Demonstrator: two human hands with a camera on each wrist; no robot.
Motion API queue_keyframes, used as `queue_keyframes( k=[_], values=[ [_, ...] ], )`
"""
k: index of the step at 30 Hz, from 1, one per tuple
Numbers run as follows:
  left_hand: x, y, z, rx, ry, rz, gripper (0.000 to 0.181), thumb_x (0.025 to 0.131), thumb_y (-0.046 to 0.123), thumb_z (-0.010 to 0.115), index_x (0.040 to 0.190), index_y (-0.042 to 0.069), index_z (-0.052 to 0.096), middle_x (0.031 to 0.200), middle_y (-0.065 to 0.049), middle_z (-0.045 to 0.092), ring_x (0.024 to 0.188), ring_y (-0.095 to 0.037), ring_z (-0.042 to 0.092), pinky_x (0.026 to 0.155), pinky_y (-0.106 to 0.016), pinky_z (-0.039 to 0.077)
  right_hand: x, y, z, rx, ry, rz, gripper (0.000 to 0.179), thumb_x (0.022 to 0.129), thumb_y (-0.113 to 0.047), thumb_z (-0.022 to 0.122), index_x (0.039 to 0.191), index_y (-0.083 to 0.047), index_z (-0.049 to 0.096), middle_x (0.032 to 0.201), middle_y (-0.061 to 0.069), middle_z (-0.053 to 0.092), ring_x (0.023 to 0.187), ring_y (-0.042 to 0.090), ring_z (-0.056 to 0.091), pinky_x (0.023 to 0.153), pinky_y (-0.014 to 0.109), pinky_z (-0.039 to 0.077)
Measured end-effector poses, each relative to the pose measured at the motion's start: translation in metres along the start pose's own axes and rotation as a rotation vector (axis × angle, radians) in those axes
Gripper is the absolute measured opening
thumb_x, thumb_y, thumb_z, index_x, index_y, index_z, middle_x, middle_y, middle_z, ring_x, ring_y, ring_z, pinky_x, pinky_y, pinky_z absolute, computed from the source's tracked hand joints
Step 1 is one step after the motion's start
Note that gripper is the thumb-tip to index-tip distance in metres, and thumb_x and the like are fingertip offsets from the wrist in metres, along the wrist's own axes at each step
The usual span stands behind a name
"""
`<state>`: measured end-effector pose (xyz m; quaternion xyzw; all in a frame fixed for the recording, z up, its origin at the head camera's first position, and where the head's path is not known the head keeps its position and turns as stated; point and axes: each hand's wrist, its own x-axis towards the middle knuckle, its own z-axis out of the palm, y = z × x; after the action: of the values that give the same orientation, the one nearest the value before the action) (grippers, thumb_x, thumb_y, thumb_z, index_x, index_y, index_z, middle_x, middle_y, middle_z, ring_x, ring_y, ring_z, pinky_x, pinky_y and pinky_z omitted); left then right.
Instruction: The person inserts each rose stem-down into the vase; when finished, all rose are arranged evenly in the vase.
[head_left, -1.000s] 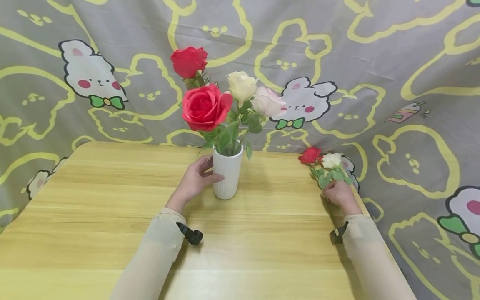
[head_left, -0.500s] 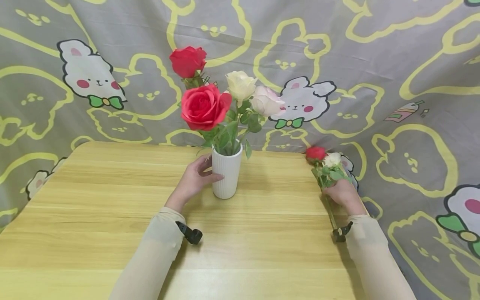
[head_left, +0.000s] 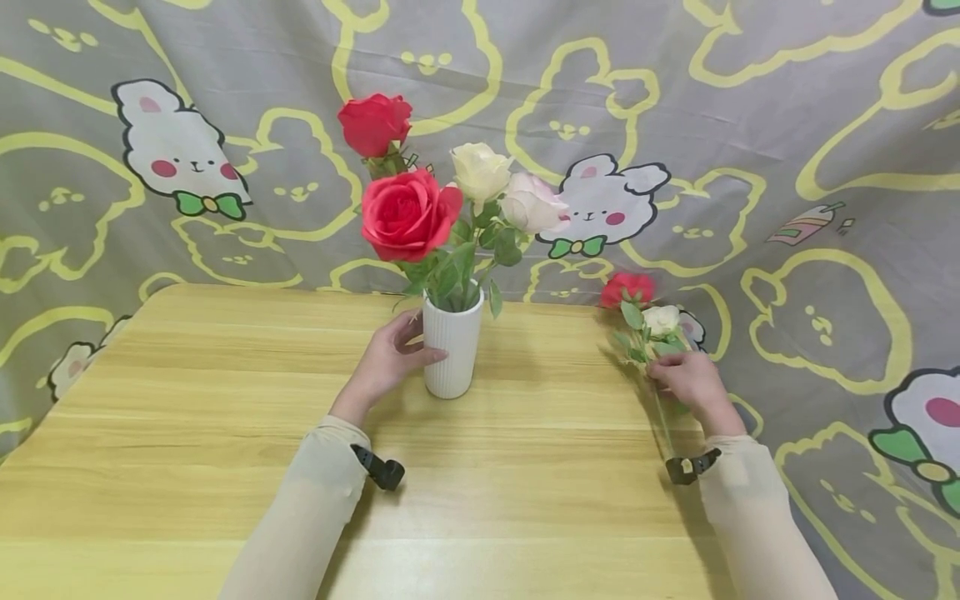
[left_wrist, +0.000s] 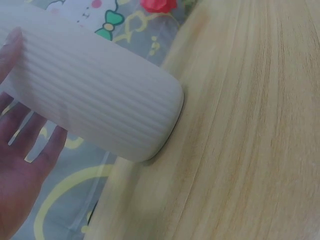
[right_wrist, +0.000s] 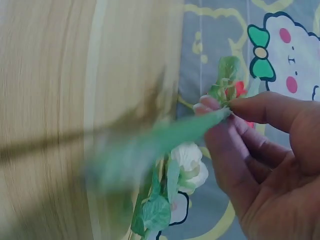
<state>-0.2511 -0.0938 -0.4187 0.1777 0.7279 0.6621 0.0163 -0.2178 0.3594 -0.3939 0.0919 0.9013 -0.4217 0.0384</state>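
Head view: red green-stemmed rose point(head_left: 627, 289) in a pinch

Right hand point(head_left: 692, 382) pinches it by the stem, near right edge of pale wooden table point(head_left: 525, 467); creamy-white rose point(head_left: 662, 320) just beside. Left hand point(head_left: 385, 360) grips upright white ribbed vase point(head_left: 452, 354), which holds large red roses point(head_left: 411, 215), pale-yellow rose point(head_left: 482, 171), pale-pink rose point(head_left: 531, 202).

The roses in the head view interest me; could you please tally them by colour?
Red roses: 3
White or cream roses: 2
Pale pink rose: 1
Total: 6 visible
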Motion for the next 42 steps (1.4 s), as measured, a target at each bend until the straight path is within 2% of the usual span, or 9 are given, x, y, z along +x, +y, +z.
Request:
queue_keyframes(
  k=[3, 6, 9, 13, 18, 22, 30, 37, 42],
  values=[
    [0.000, 0.000, -0.001, -0.005, 0.002, 0.005, 0.064, 0.084, 0.006, 0.079, 0.141, 0.009, 0.050, 0.143, -0.012, 0.050, 0.132, -0.026, 0.046, 0.105, -0.041, 0.044, -0.001, -0.001, 0.001, 0.085, 0.026, -0.041, 0.033, 0.097, -0.009, 0.058, 0.118, 0.017, 0.059, 0.103, 0.024, 0.067, 0.078, 0.021, 0.071, 0.075, 0.039, 0.061],
    [0.001, 0.001, -0.001, -0.004, 0.005, 0.003, 0.064, 0.083, 0.006, 0.079, 0.141, 0.009, 0.050, 0.143, -0.012, 0.050, 0.132, -0.026, 0.046, 0.105, -0.041, 0.044, -0.001, -0.003, 0.002, 0.113, 0.055, -0.069, 0.031, 0.098, -0.008, 0.057, 0.118, 0.016, 0.060, 0.107, 0.026, 0.065, 0.080, 0.023, 0.072, 0.075, 0.038, 0.061],
    [0.001, 0.000, -0.001, -0.001, 0.001, -0.001, 0.063, 0.083, 0.005, 0.079, 0.139, 0.009, 0.051, 0.142, -0.012, 0.051, 0.130, -0.025, 0.047, 0.104, -0.040, 0.045, -0.001, -0.003, 0.002, 0.161, 0.052, -0.059, 0.032, 0.100, -0.008, 0.055, 0.120, 0.016, 0.057, 0.107, 0.025, 0.064, 0.083, 0.024, 0.071, 0.077, 0.036, 0.060],
    [0.000, -0.002, 0.000, 0.003, -0.001, -0.001, 0.063, 0.083, 0.005, 0.079, 0.139, 0.010, 0.051, 0.141, -0.011, 0.052, 0.129, -0.025, 0.048, 0.103, -0.040, 0.046, -0.002, -0.004, 0.004, 0.224, 0.041, -0.056, 0.035, 0.099, -0.007, 0.056, 0.124, 0.018, 0.053, 0.105, 0.021, 0.065, 0.081, 0.016, 0.070, 0.077, 0.032, 0.060],
    [0.000, -0.003, 0.000, 0.009, -0.001, 0.006, 0.064, 0.083, 0.005, 0.079, 0.140, 0.010, 0.051, 0.142, -0.010, 0.051, 0.130, -0.025, 0.047, 0.103, -0.041, 0.046, -0.001, -0.002, 0.008, 0.270, 0.071, -0.121, 0.037, 0.099, -0.006, 0.057, 0.126, 0.018, 0.050, 0.106, 0.018, 0.063, 0.082, 0.004, 0.064, 0.078, 0.030, 0.059],
    [0.000, -0.003, 0.000, 0.014, -0.002, 0.008, 0.064, 0.083, 0.006, 0.079, 0.140, 0.011, 0.050, 0.142, -0.010, 0.051, 0.131, -0.024, 0.047, 0.104, -0.041, 0.046, 0.000, -0.003, 0.009, 0.335, 0.101, -0.174, 0.037, 0.099, -0.004, 0.055, 0.128, 0.018, 0.046, 0.106, 0.016, 0.055, 0.085, 0.006, 0.064, 0.079, 0.030, 0.059],
    [0.000, -0.002, 0.000, 0.014, 0.001, 0.006, 0.065, 0.083, 0.006, 0.080, 0.140, 0.011, 0.050, 0.142, -0.010, 0.051, 0.130, -0.025, 0.048, 0.103, -0.040, 0.046, -0.005, -0.013, 0.009, 0.441, 0.057, -0.255, 0.047, 0.101, -0.001, 0.049, 0.142, 0.016, 0.033, 0.109, 0.017, 0.051, 0.092, 0.012, 0.070, 0.082, 0.029, 0.057],
    [-0.001, -0.002, 0.000, -0.001, 0.002, 0.014, 0.065, 0.083, 0.004, 0.080, 0.140, 0.010, 0.051, 0.140, -0.011, 0.052, 0.129, -0.026, 0.049, 0.103, -0.040, 0.047, -0.007, -0.024, 0.012, 0.610, 0.036, -0.284, 0.039, 0.099, 0.002, 0.054, 0.131, 0.017, 0.038, 0.106, 0.020, 0.049, 0.088, 0.017, 0.071, 0.083, 0.035, 0.057],
    [-0.001, -0.002, 0.000, -0.003, 0.002, 0.017, 0.065, 0.083, 0.004, 0.079, 0.140, 0.011, 0.051, 0.140, -0.011, 0.052, 0.128, -0.025, 0.049, 0.103, -0.040, 0.047, -0.011, -0.031, 0.013, 0.582, 0.055, -0.331, 0.028, 0.097, 0.001, 0.058, 0.120, 0.013, 0.047, 0.101, 0.014, 0.058, 0.087, 0.015, 0.070, 0.082, 0.033, 0.057]
  ],
)
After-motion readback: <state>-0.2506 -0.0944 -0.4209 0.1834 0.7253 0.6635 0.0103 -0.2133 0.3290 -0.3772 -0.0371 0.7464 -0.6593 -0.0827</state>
